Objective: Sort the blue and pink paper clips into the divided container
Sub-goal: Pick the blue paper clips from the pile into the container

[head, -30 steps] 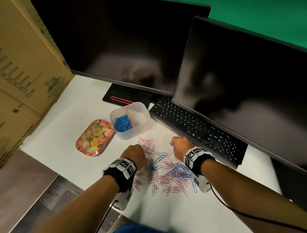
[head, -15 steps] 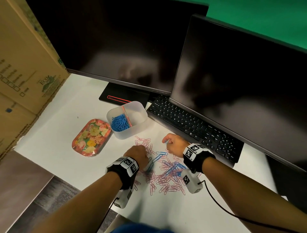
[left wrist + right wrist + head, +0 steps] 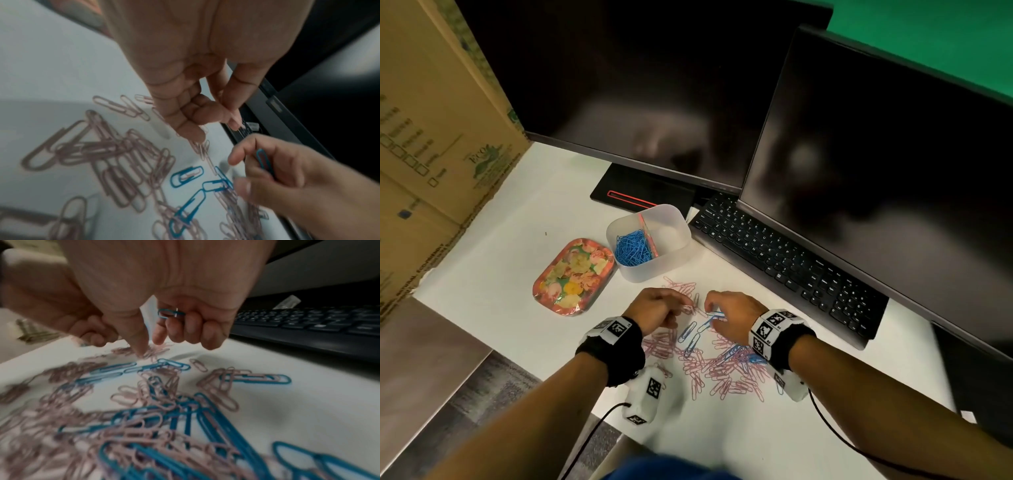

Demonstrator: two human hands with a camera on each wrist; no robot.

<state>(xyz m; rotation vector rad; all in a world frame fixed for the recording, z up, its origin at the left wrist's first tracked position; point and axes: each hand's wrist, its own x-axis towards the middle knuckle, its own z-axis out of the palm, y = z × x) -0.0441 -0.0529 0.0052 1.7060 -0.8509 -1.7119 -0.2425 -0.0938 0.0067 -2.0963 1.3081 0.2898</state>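
A translucent divided container (image 3: 677,229) stands behind the clips, with blue clips (image 3: 631,247) in its left compartment. A mixed pile of pink and blue paper clips (image 3: 722,368) lies on the white table. My left hand (image 3: 681,310) hovers over the pile's far left edge, its fingers curled and pinching pink clips (image 3: 200,150). Just to its right, my right hand (image 3: 714,310) grips a blue clip (image 3: 170,313) in its curled fingers. The blue clip (image 3: 264,160) also shows in the left wrist view. Loose blue clips (image 3: 690,334) lie between the hands.
A floral tray (image 3: 573,275) sits left of the container. A black keyboard (image 3: 791,260) and two dark monitors (image 3: 876,171) line the back and right. A monitor stand base (image 3: 640,195) lies behind the container, and a cardboard box (image 3: 431,120) borders the left.
My right hand has shifted left toward the left hand and now carries a blue clip. My left hand has come up off the pile with pink clips in its fingertips.
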